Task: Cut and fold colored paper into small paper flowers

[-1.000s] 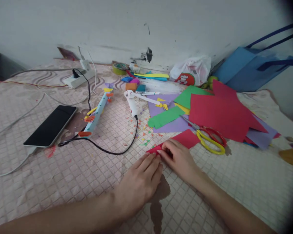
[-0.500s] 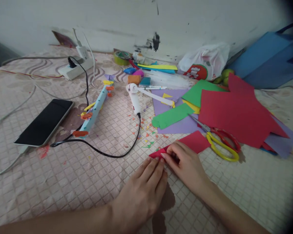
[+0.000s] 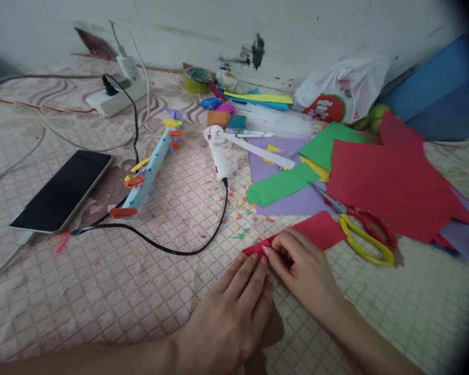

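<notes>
A red paper strip [image 3: 320, 229] lies slantwise on the tablecloth, with a narrow fold along its near edge. My left hand [image 3: 230, 312] holds the strip's left end down, its fingertips close together on the fold. Beside it, my right hand [image 3: 303, 265] is closed, pinching the folded edge between thumb and curled fingers; what lies under those fingers is hidden. Right of the strip rest scissors [image 3: 365, 237] with one yellow and one red handle, blades pointing up and left. Above the strip is a green paper strip [image 3: 283, 185] on purple paper [image 3: 273, 208].
A white glue gun [image 3: 218, 156] with a black cord stands mid-table. Left are a light-blue strip with coloured paper pieces [image 3: 150, 169], a phone [image 3: 62, 190] and a power strip [image 3: 119, 99]. Red paper sheets [image 3: 383, 182] lie right; a plastic bag [image 3: 344, 88] sits by the wall.
The view has shifted slightly, so things on the right appear farther right. Both hands stay on the red paper strip's fold with little visible movement.
</notes>
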The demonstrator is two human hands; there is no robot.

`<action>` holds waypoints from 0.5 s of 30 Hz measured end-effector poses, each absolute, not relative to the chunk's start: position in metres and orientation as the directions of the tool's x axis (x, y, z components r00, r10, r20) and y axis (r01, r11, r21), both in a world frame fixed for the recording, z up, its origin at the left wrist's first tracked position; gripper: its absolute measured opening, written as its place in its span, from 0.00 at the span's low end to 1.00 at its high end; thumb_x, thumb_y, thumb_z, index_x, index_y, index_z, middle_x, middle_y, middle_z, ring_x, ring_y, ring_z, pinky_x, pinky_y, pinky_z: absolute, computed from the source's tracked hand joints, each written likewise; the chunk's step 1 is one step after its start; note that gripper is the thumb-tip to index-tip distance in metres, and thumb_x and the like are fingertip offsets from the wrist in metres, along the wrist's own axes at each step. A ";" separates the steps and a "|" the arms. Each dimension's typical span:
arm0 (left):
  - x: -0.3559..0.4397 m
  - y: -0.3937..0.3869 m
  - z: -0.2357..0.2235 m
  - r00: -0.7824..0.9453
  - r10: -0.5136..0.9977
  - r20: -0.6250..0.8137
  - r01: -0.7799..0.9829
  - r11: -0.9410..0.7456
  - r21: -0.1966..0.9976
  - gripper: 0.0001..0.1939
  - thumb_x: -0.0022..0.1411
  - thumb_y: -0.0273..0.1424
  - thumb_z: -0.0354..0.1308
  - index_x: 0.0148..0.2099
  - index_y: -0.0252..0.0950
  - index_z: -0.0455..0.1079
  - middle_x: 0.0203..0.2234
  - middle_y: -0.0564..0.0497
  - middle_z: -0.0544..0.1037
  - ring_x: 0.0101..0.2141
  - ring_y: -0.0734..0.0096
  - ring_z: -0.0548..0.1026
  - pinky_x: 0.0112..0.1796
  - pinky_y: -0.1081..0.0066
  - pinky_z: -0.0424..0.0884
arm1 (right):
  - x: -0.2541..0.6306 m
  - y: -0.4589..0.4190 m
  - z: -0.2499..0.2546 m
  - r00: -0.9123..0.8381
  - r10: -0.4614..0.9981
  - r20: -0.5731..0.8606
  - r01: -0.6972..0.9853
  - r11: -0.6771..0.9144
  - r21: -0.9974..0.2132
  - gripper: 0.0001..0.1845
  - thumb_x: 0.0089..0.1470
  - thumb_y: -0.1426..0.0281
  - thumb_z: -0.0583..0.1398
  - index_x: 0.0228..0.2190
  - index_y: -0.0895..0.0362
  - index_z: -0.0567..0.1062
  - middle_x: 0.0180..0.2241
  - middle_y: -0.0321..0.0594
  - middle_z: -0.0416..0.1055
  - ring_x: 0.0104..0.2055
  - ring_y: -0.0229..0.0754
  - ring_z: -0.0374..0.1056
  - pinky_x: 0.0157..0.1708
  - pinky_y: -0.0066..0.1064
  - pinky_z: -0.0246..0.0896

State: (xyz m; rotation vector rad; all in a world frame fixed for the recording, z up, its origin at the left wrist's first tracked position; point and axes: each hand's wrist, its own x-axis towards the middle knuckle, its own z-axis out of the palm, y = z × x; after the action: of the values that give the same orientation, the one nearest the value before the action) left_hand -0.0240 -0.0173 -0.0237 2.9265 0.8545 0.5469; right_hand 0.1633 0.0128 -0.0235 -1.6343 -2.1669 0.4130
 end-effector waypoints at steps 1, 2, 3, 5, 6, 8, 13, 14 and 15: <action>-0.024 -0.017 -0.023 0.785 0.530 0.322 0.514 -0.846 0.139 0.20 0.66 0.30 0.42 0.55 0.26 0.64 0.55 0.36 0.66 0.57 0.53 0.61 0.55 0.59 0.62 | 0.163 0.013 -0.024 -0.240 0.962 0.133 0.847 0.275 -0.456 0.11 0.58 0.69 0.53 0.25 0.54 0.60 0.25 0.35 0.61 0.29 0.39 0.59 0.30 0.31 0.54; -0.024 -0.017 -0.023 0.784 0.531 0.321 0.515 -0.845 0.140 0.20 0.66 0.30 0.42 0.55 0.26 0.64 0.55 0.37 0.66 0.57 0.53 0.61 0.55 0.59 0.62 | 0.163 0.013 -0.024 -0.241 0.962 0.131 0.848 0.274 -0.453 0.11 0.58 0.69 0.53 0.25 0.54 0.60 0.25 0.35 0.61 0.29 0.39 0.59 0.30 0.31 0.54; -0.024 -0.017 -0.023 0.782 0.535 0.319 0.519 -0.843 0.142 0.20 0.66 0.30 0.42 0.55 0.26 0.64 0.55 0.37 0.66 0.58 0.54 0.61 0.55 0.59 0.62 | 0.163 0.013 -0.024 -0.243 0.961 0.129 0.850 0.275 -0.449 0.11 0.58 0.69 0.53 0.24 0.54 0.59 0.25 0.35 0.61 0.29 0.39 0.59 0.30 0.31 0.54; -0.023 -0.017 -0.022 0.777 0.541 0.322 0.524 -0.839 0.144 0.20 0.66 0.30 0.42 0.55 0.26 0.64 0.56 0.37 0.66 0.58 0.55 0.61 0.55 0.59 0.62 | 0.163 0.013 -0.025 -0.247 0.961 0.124 0.854 0.277 -0.441 0.11 0.58 0.69 0.53 0.24 0.54 0.59 0.25 0.35 0.61 0.29 0.39 0.59 0.29 0.31 0.54; -0.023 -0.018 -0.023 0.773 0.542 0.329 0.526 -0.838 0.145 0.20 0.66 0.30 0.42 0.55 0.27 0.64 0.55 0.37 0.66 0.58 0.55 0.61 0.55 0.59 0.62 | 0.163 0.013 -0.024 -0.248 0.961 0.124 0.855 0.277 -0.438 0.11 0.58 0.69 0.53 0.24 0.54 0.59 0.25 0.35 0.61 0.29 0.39 0.59 0.29 0.31 0.54; -0.023 -0.018 -0.023 0.767 0.548 0.333 0.534 -0.833 0.143 0.20 0.66 0.30 0.42 0.55 0.27 0.64 0.55 0.38 0.67 0.58 0.55 0.61 0.55 0.59 0.61 | 0.162 0.013 -0.024 -0.248 0.961 0.126 0.859 0.278 -0.430 0.11 0.58 0.69 0.53 0.24 0.54 0.59 0.25 0.35 0.61 0.29 0.39 0.59 0.29 0.31 0.54; -0.023 -0.022 -0.022 0.758 0.568 0.320 0.566 -0.817 0.109 0.20 0.65 0.32 0.42 0.55 0.30 0.64 0.55 0.40 0.67 0.56 0.55 0.63 0.55 0.56 0.59 | 0.161 0.014 -0.023 -0.246 0.961 0.126 0.864 0.276 -0.421 0.11 0.58 0.69 0.53 0.24 0.54 0.59 0.25 0.36 0.61 0.29 0.39 0.59 0.29 0.31 0.54; -0.023 -0.023 -0.022 0.757 0.570 0.319 0.572 -0.815 0.099 0.20 0.65 0.32 0.43 0.55 0.30 0.64 0.55 0.41 0.67 0.56 0.54 0.63 0.55 0.55 0.59 | 0.161 0.013 -0.023 -0.244 0.962 0.126 0.865 0.275 -0.420 0.11 0.58 0.70 0.53 0.24 0.54 0.59 0.25 0.36 0.61 0.29 0.39 0.59 0.29 0.31 0.54; -0.023 -0.024 -0.022 0.757 0.574 0.312 0.577 -0.811 0.092 0.21 0.65 0.33 0.43 0.55 0.31 0.64 0.56 0.42 0.67 0.56 0.54 0.63 0.55 0.54 0.59 | 0.161 0.013 -0.024 -0.244 0.962 0.123 0.866 0.274 -0.418 0.11 0.57 0.70 0.53 0.24 0.54 0.59 0.25 0.36 0.61 0.30 0.39 0.59 0.29 0.31 0.54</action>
State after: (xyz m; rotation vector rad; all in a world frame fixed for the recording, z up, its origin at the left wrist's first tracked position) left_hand -0.0233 -0.0239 -0.0217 2.9538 0.9676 0.5202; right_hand 0.1606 0.0135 -0.0235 -1.6615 -2.1975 0.3753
